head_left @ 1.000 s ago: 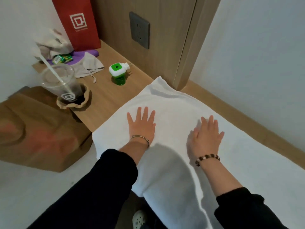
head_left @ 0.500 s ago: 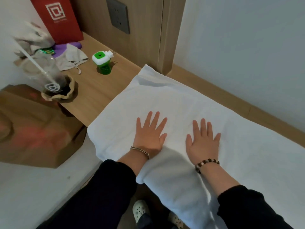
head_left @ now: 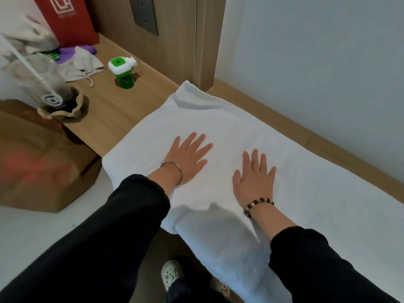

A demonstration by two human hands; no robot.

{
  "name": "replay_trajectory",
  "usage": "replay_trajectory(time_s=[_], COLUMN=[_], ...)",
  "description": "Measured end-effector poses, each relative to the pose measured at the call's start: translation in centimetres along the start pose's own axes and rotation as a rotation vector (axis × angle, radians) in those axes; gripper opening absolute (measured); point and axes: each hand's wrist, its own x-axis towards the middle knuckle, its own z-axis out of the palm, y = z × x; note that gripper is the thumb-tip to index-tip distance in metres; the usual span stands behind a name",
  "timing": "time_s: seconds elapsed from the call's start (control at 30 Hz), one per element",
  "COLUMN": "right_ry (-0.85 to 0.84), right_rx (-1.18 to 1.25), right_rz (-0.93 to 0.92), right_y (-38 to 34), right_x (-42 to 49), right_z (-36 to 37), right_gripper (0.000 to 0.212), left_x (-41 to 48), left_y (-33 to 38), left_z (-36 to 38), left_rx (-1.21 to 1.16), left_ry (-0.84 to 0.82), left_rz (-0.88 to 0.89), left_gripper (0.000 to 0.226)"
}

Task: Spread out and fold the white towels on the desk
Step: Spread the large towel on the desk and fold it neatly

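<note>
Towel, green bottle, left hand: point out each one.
towel (head_left: 229, 123), head view, flat bare stretch towards the far edge.
green bottle (head_left: 123, 74), head view, its middle, just below the white cap.
left hand (head_left: 188, 159), head view, back of the hand.

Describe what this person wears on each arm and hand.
Both arms are in long, loose sleeves that end on the forearms: the left black sleeve and the right black sleeve. The left hand is ungloved, with a thin silver metal bangle at its wrist. The right hand is ungloved too, with a bracelet of dark brown and pale round beads.
</note>
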Motion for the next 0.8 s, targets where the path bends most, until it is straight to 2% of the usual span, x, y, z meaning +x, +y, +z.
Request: replay_trajectory(time_s=[0.1,0.17,0.27,0.33,0.37,0.47,0.57,0.6,0.67,0.73,0.8], right_ry=[-0.043,0.004,0.086,0.008,-0.038,0.006,0.019,0.033,0.097,0.141,0.176], right_rx=[-0.006,0.006,0.043,0.022,-0.008,-0.151,-0.211,-0.21,-0.17,-0.067,0.005], right_rz=[0.052,0.023,-0.275,-0.455,-0.479,-0.385,-0.28,-0.302,-0.455,-0.642,-0.785], right_y=[-0.5,-1.5,-4.5,-6.3,-7.1,-9.4,-13.2,-14.5,-17.0,-19.4,-22.2], right_x=[-0.2,-0.4,-0.8,-0.9,-0.8,0.1,1.1,1.4,2.1,2.9,3.9], right_z=[-0.4,-0.8,-1.5,-1.4,-1.4,-1.8,-3.2,-3.4,-3.4,-3.5,-3.7], right_gripper=[0.061,0.061,0.059,0.056,0.055,0.052,0.05,0.049,0.044,0.042,0.039], left_x=[-0.5,-1.6,-4.1,-6.0,-6.9,-9.8,-12.3,-12.7,-12.9,-12.7,-12.8], left_y=[0.0,-0.1,-1.9,-3.9,-4.9,-7.8,-10.0,-10.5,-11.1,-11.4,-11.9], left_z=[-0.2,-0.1,-0.1,0.0,0.2,1.5,3.4,4.2,5.1,5.6,5.7], left_rx=[0.006,-0.014,-0.101,-0.181,-0.225,-0.304,-0.362,-0.447,-0.857,-1.305,-1.494], left_ry=[0.001,0.055,0.179,0.215,0.22,0.28,0.45,0.494,0.524,0.467,0.429], left_rz=[-0.02,-0.079,-0.166,-0.234,-0.28,-0.444,-0.689,-0.784,-0.938,-0.985,-0.985], left_gripper=[0.054,0.052,0.045,0.042,0.042,0.043,0.045,0.045,0.041,0.036,0.034])
